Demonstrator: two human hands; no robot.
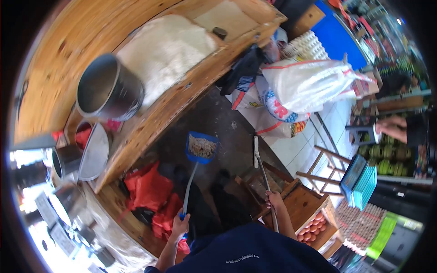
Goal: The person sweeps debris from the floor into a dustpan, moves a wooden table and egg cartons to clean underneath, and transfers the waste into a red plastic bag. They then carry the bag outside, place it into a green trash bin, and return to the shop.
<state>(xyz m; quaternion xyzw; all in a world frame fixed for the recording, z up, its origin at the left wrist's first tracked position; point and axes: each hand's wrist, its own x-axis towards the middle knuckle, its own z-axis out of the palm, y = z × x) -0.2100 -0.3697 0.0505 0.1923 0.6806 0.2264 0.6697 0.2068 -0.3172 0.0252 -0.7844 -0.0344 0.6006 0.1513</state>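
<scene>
Blue plastic dustpan (200,159) lies at twelve-thirty from the left hand (180,224) clenching its handle (188,187); right hand (274,200) grasps a grey-poled broom (256,152).

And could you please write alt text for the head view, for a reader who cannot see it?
A person's left grip holds a blue long-handled dustpan of debris and the right grip a long-handled tool, above a dark floor. Around them are a wooden trough holding a pale heap, red plastic bags, white sacks and eggs.

Shirt (268,249) cut off below, lettering (241,260) illegible, debris (201,147) in dustpan (200,159) indistinct
</scene>
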